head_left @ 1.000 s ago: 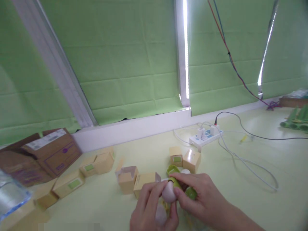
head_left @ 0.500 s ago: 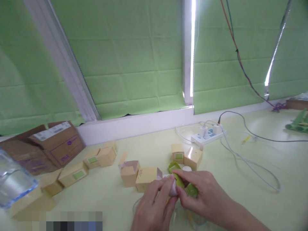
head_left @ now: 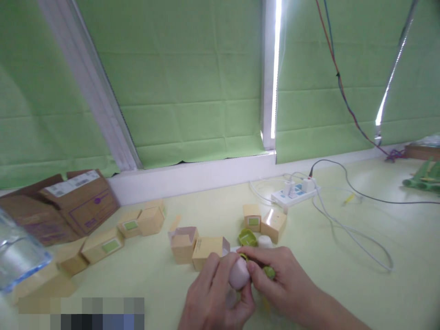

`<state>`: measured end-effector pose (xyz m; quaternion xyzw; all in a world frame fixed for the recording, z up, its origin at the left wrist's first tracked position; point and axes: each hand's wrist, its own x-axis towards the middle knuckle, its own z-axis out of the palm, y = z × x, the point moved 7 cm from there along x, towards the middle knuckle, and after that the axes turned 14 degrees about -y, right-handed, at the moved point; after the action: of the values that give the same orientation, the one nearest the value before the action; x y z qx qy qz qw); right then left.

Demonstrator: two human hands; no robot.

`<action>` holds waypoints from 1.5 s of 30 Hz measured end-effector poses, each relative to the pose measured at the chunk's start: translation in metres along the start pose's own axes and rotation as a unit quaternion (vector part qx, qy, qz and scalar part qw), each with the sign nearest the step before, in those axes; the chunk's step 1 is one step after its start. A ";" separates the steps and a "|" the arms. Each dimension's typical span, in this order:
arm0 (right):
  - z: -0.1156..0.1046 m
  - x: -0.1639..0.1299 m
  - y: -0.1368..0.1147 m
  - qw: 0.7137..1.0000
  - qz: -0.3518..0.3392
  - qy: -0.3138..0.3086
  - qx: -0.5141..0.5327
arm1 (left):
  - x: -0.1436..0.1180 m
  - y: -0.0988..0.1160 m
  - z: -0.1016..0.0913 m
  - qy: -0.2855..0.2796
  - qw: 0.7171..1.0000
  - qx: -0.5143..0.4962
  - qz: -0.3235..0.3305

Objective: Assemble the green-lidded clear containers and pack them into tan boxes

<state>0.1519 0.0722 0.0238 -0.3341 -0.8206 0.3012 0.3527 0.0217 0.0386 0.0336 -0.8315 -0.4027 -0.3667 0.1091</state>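
Note:
My left hand (head_left: 210,293) is closed around a smooth, whitish egg-shaped piece (head_left: 239,275), gripped between thumb and fingers. My right hand (head_left: 287,277) presses its thumb and forefinger on the piece's right side. Part of a green plastic piece (head_left: 269,272) shows within the right hand's grasp; the rest is hidden by fingers. Just beyond the hands lies a green scalloped plastic part (head_left: 247,237), with a small white round part (head_left: 264,242) beside it. An open carton (head_left: 209,253) rests by my left fingers.
Another open small box (head_left: 184,247) stands left of centre, and two closed ones (head_left: 252,217) stand behind the hands. A row of small boxes (head_left: 103,247) leads to a brown cardboard box (head_left: 85,201). A power strip (head_left: 295,195) trails cables at right.
The whitish piece has turned so that its rounded face shows. My right hand's green piece has shifted and is more hidden, exposing the scalloped green part behind it.

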 end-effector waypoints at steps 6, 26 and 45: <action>-0.005 0.000 0.009 0.997 0.020 -0.023 0.065 | 0.000 -0.020 -0.002 0.001 0.987 -0.128 -0.095; -0.014 -0.004 0.014 0.986 -0.007 0.025 0.167 | -0.011 -0.056 0.018 -0.014 0.780 -0.571 -0.255; -0.013 -0.002 0.005 0.995 -0.095 0.023 0.022 | 0.004 -0.022 0.003 -0.066 0.981 -0.180 -0.024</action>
<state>0.1653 0.0767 0.0270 -0.2536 -0.8332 0.2766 0.4062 0.0081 0.0570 0.0321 -0.8498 -0.3567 -0.3803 -0.0780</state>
